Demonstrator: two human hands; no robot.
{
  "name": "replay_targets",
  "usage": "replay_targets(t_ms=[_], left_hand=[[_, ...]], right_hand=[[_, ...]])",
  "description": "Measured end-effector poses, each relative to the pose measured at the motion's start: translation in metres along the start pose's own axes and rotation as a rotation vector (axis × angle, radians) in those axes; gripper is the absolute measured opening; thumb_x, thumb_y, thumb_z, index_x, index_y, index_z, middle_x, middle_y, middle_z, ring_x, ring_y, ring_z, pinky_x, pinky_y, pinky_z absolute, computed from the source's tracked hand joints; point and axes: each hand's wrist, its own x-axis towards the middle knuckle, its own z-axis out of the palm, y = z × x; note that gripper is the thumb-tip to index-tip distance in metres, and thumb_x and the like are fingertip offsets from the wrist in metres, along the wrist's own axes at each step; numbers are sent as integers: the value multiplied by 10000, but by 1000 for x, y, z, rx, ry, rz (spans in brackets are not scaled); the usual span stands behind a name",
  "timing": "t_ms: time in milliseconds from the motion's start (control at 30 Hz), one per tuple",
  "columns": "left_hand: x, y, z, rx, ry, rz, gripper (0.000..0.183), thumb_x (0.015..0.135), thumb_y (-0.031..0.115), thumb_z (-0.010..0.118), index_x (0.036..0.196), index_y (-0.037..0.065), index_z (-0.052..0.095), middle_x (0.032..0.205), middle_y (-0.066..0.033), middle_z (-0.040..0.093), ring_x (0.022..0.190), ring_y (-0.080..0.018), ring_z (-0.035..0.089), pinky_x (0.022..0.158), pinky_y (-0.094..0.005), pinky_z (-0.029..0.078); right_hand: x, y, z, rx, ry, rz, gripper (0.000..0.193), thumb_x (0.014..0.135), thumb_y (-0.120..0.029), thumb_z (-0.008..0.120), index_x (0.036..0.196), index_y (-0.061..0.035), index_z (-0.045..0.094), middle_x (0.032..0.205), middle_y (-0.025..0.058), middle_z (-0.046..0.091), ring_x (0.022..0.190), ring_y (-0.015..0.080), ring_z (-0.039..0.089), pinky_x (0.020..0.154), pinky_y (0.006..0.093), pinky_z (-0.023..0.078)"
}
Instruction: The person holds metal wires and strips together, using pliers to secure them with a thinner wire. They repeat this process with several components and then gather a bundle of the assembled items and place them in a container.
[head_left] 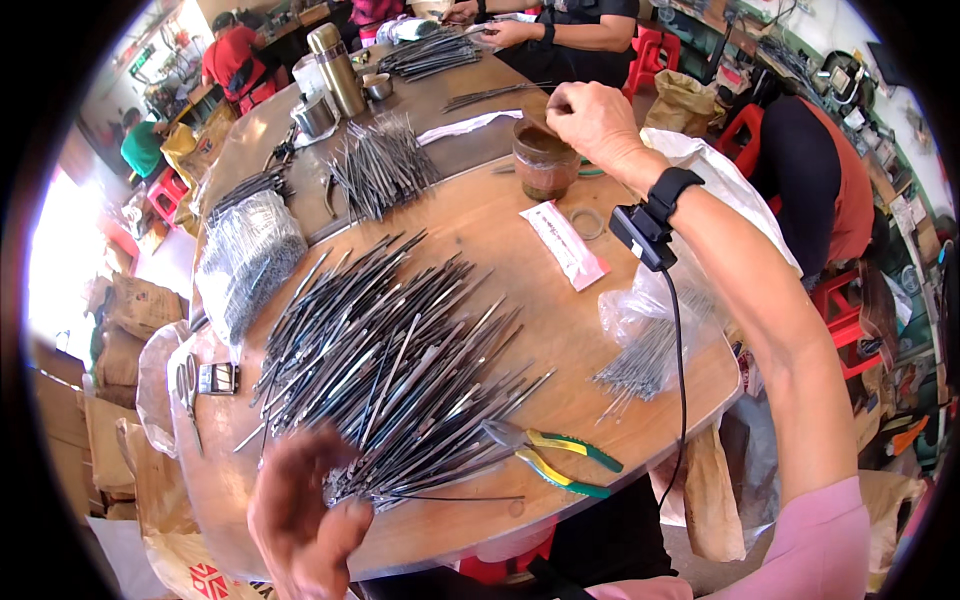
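My right hand (597, 122) is raised over the rim of a brown cup (545, 165), fingertips pinched together. What they hold, if anything, is too small or hidden to make out. My left hand (308, 512), slightly blurred, hovers at the table's near edge with thumb and curved fingers apart and nothing visible between them. Just beyond it spreads a big heap of thin dark rods (385, 345). Pliers (555, 455) with yellow and green handles lie right of the heap. A pink and white packet (565, 245) and a ring (587, 223) rest near the cup.
Around the table (480, 225) stand a plastic bag of thin pieces (250, 255), a second rod bundle (380, 165), a flask (335, 70) and scissors (188, 400). Thin wires (640, 360) in clear plastic lie at right. A black cable (680, 390) hangs from my right wrist. Other people sit nearby.
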Motion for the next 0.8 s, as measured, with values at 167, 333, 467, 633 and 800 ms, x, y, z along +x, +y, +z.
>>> replay_targets(t_ms=[167, 333, 467, 633, 800], left_hand=[[97, 17, 77, -93, -178, 105, 1114, 612, 276, 878, 1508, 34, 261, 1360, -194, 481, 1269, -313, 470, 1085, -452, 340], [184, -6, 169, 47, -147, 323, 1134, 619, 229, 882, 1491, -26, 206, 1378, -261, 434, 1323, -358, 409, 1102, -443, 357], [235, -33, 216, 221, -53, 421, 1191, 593, 250, 897, 1470, -96, 171, 1425, -289, 360, 1358, -376, 360, 1137, -413, 321], [269, -65, 262, 87, -45, 387, 1218, 579, 241, 914, 1463, -98, 149, 1386, -264, 412, 1309, -347, 419, 1119, -385, 336], [278, -63, 289, -21, -5, 403, 1004, 589, 172, 901, 1360, -56, 299, 1259, -193, 533, 1166, -282, 547, 1005, -349, 450]], right_hand=[[-31, 13, -31, 1206, 87, 545, 172, 837, -175, 708, 808, -5, 706, 747, 22, 664, 680, 123, 592, 662, 284, 461], [-98, 7, -95, 1744, -28, 850, 130, 905, -157, 639, 968, -48, 669, 855, 22, 675, 779, 129, 593, 762, 256, 433], [-171, -24, -154, 1518, -6, 890, 275, 971, -237, 547, 1163, -48, 603, 1054, 77, 677, 952, 194, 631, 865, 374, 486], [-253, -24, -186, 2129, 340, 1316, 284, 980, -257, 489, 1183, -86, 591, 1113, 87, 657, 1018, 222, 613, 882, 469, 465], [-307, -20, -207, 2209, 364, 1434, 493, 977, -308, 526, 1390, -46, 463, 1374, 126, 537, 1248, 290, 542, 1086, 501, 414]])
